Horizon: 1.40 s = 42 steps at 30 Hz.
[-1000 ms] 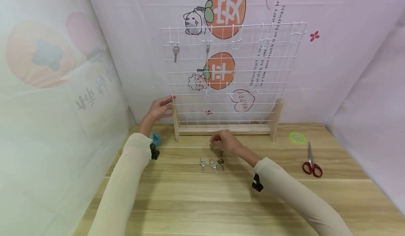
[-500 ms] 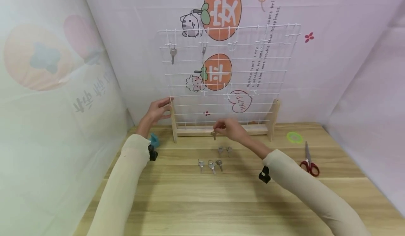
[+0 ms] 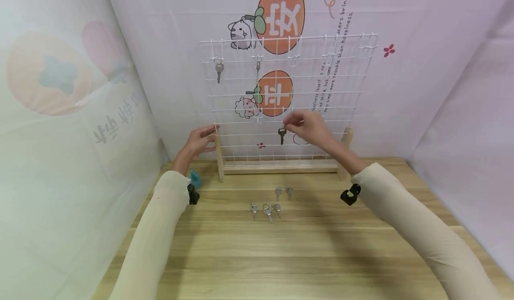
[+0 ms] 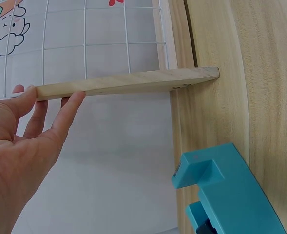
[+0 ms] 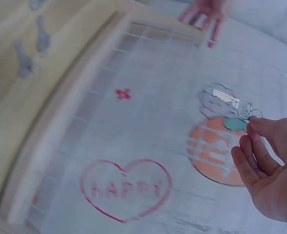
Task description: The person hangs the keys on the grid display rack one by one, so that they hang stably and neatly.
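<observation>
We see the right hand pinching a key by its top between thumb and fingertips; the key hangs down in front of the grid, near the middle of its lower half. In the right wrist view the picture is blurred, but the same key sticks out from the fingertips toward 10 o'clock.

The left hand has straight, relaxed fingers and grips nothing; its fingertips touch the wooden post at the grid's left edge, at 9 o'clock from the held key.

Two other keys hang on hooks in the top row of the grid, one at the left and one just right of it, at about 11 o'clock from the right hand.

On the table, at 6 o'clock from the held key, five loose keys lie in two short rows. A teal block stands on the table beside the left wrist
</observation>
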Each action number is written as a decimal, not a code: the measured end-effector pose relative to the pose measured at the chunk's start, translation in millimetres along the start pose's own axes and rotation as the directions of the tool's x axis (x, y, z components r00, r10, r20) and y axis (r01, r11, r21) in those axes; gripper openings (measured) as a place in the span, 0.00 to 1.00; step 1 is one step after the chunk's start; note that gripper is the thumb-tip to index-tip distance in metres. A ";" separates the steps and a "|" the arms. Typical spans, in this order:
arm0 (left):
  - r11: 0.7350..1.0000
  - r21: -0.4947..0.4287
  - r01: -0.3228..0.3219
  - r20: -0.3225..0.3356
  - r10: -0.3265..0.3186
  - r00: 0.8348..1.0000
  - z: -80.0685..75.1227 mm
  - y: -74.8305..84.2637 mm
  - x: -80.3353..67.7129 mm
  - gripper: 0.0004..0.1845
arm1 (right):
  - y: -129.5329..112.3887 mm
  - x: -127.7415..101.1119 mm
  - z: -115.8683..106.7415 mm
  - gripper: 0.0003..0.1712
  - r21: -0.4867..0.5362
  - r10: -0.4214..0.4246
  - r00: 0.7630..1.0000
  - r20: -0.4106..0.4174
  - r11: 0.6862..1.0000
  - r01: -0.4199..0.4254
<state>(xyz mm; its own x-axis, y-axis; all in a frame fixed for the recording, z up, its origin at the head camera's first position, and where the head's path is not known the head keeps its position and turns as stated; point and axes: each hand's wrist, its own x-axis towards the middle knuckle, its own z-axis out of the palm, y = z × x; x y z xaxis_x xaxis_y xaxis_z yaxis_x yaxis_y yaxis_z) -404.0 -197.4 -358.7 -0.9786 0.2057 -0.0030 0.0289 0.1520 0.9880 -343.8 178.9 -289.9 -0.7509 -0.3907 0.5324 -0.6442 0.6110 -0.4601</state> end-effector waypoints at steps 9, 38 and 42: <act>0.999 -0.034 0.022 0.020 -0.022 1.000 -1.2 -2.2 2.6 0.27 | -14.6 21.0 -42.5 0.06 -0.048 -0.061 0.987 -0.152 0.997 0.054; 1.000 -0.010 0.010 0.001 -0.010 1.000 0.1 1.5 -4.5 0.26 | -56.8 72.0 -104.1 0.12 -0.019 0.157 0.893 -0.422 0.983 -0.182; 0.999 -0.027 0.018 0.016 -0.018 1.000 2.8 8.8 -9.7 0.27 | -55.3 72.3 -103.4 0.11 -0.011 0.154 0.901 -0.406 0.985 -0.174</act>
<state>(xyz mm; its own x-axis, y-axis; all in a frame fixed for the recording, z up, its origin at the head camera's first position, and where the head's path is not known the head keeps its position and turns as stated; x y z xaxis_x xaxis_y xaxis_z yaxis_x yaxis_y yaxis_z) -393.7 -195.3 -350.4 -0.9755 0.2186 -0.0229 0.0058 0.1298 0.9915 -347.4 188.1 -152.5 -0.7167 0.0219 0.6971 -0.5025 0.6769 -0.5379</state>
